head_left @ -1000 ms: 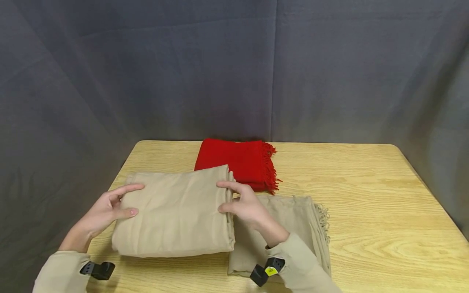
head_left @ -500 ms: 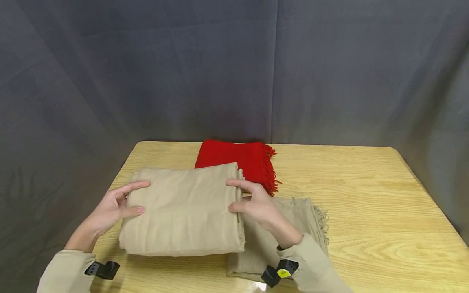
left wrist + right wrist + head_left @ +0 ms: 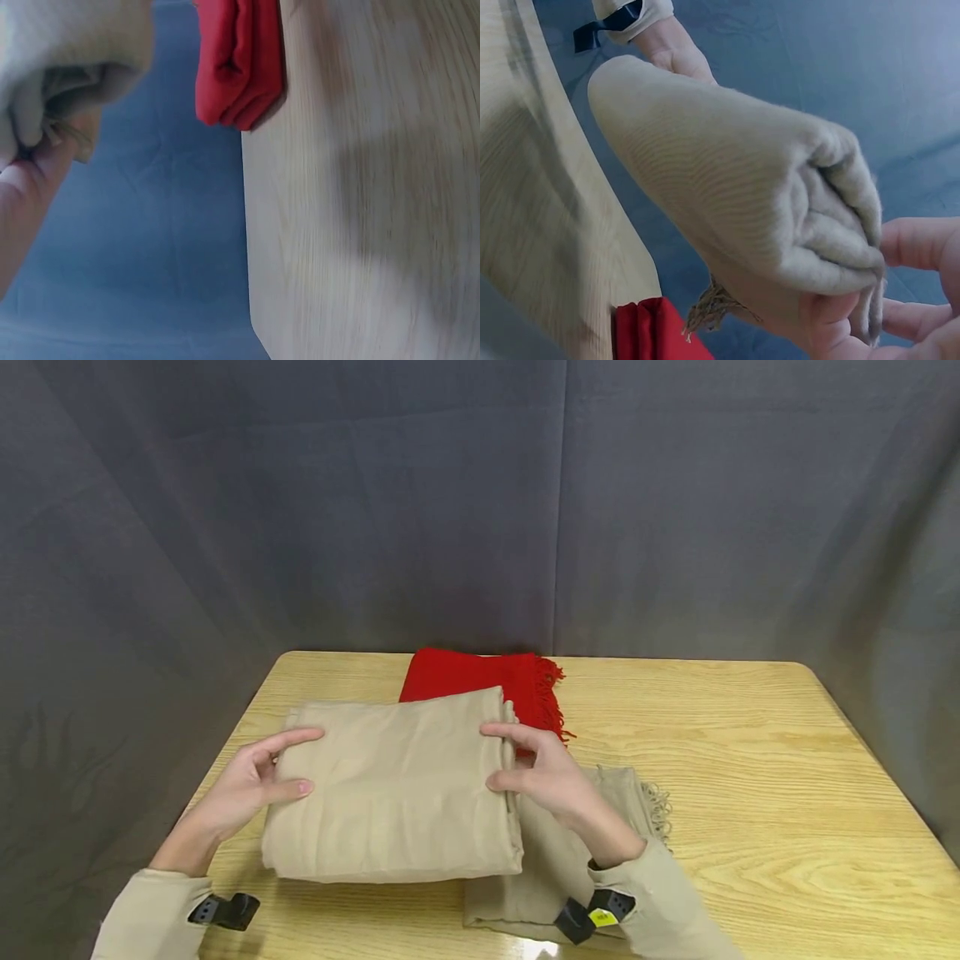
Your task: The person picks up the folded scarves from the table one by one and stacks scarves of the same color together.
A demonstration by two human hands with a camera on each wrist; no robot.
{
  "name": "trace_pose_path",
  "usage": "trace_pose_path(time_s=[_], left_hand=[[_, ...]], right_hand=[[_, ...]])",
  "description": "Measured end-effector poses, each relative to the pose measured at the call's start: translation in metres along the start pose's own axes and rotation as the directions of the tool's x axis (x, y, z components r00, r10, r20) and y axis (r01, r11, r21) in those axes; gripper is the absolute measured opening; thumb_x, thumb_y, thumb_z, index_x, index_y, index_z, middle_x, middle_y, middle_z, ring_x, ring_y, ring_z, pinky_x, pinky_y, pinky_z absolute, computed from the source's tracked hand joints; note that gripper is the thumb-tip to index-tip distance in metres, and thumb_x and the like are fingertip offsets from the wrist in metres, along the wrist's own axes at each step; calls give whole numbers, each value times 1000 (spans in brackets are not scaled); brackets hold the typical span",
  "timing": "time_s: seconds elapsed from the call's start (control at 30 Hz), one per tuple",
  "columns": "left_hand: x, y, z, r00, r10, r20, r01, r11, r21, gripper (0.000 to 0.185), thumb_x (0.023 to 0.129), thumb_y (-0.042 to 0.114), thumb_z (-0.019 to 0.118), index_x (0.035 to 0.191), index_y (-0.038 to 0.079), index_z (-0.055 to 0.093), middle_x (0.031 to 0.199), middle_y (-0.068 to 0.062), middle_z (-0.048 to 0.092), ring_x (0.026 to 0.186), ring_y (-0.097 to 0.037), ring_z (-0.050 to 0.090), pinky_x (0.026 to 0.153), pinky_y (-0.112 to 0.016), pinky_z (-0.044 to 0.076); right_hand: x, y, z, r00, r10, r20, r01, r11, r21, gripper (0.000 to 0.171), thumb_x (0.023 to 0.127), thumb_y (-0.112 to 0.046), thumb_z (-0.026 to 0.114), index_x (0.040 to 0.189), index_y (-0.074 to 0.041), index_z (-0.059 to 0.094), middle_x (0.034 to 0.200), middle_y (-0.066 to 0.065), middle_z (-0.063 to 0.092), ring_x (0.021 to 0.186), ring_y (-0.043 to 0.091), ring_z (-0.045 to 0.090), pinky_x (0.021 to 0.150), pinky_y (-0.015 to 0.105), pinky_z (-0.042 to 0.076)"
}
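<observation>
Folded beige scarf (image 3: 393, 793) hangs above the table (image 3: 750, 760), so neither end sags. Left hand (image 3: 247, 789) and right hand (image 3: 551, 777) each pinch an end.

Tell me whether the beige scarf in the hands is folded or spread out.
Folded. The held scarf is a thick, layered rectangle; the right wrist view shows stacked layers at its end, pinched by the right hand, with the left hand gripping the other end.

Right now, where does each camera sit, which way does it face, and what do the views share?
Head: above, facing forward and down at the table; both hands hold the folded beige scarf; left hand, right hand, sleeves show.
Left wrist: at the left hand, facing along the table edge to the red scarf.
Right wrist: at the right hand, facing the beige scarf's end.
All share both scarves.
</observation>
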State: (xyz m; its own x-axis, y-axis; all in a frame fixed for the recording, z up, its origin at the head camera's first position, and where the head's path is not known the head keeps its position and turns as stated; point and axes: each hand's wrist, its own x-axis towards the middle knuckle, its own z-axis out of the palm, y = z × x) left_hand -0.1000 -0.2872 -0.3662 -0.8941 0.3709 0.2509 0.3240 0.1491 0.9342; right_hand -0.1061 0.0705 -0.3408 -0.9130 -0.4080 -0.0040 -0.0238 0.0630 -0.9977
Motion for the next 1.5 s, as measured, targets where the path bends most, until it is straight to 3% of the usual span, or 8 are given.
trace_pose_path(time_s=[0.37,0.63,1.0,1.5], left_hand=[[5,3,12,998,-39,-40,40,999,28,57,75,-11,64,128,-6,45,130,9,47,124,-2,29,92,-13,28],[9,7,21,996,-63,-56,64,998,29,57,74,-11,65,127,-7,45,129,9,47,126,-3,26,94,-12,25],[12,10,28,994,-91,-54,93,995,46,57,75,-8,65,128,-7,44,130,7,45,126,-6,26,94,-12,26],[22,10,41,997,-72,4,72,997,2,57,75,-9,64,129,-4,45,130,-1,45,105,-8,45,79,-20,44]], right_hand=[[-3,0,-11,1000,-3,-27,2,1000,-23,54,72,8,61,125,1,51,101,16,58,71,18,57,65,29,50],[-6,-1,-19,999,11,-46,-13,999,-34,54,72,9,61,124,2,51,118,17,51,68,18,55,65,26,48],[-10,-6,-32,1000,6,-14,-7,999,-42,54,73,8,60,125,2,50,127,18,43,68,18,56,65,27,49],[-18,-10,-48,1000,17,1,-17,994,-107,55,74,7,60,128,2,48,136,17,37,65,16,58,69,29,51]])
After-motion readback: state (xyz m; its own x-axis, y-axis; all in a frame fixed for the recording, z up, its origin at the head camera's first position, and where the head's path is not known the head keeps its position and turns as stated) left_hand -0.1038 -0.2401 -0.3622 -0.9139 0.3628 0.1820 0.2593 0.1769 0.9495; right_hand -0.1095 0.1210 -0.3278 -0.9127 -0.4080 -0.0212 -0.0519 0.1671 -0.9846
